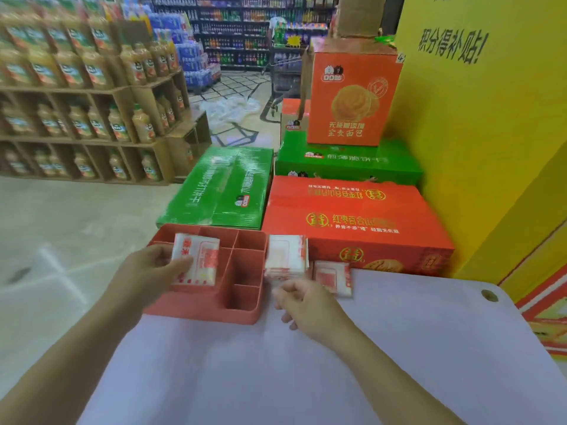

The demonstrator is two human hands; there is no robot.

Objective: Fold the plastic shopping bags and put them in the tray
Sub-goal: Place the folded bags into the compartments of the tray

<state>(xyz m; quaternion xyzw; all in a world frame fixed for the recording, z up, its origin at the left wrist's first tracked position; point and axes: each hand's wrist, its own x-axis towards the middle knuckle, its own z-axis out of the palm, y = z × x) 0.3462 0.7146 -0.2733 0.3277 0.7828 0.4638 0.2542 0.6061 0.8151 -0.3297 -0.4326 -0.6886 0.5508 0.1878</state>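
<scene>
A salmon-red divided tray [245, 314] stands at the far left edge of the pale table. My left hand [147, 271] grips a folded white-and-red plastic bag [199, 262] and holds it over the tray's large left compartment. My right hand [300, 299] pinches the lower edge of a second folded bag [287, 253], held upright just right of the tray. A third folded bag [333, 276] lies on the table's far edge beside it.
The pale table [399, 348] has a grommet hole [489, 295] at its right corner. Green [221, 185] and red cartons [352, 216] are stacked right behind the tray. A yellow wall [491, 133] rises on the right, drink shelves [76, 102] on the left.
</scene>
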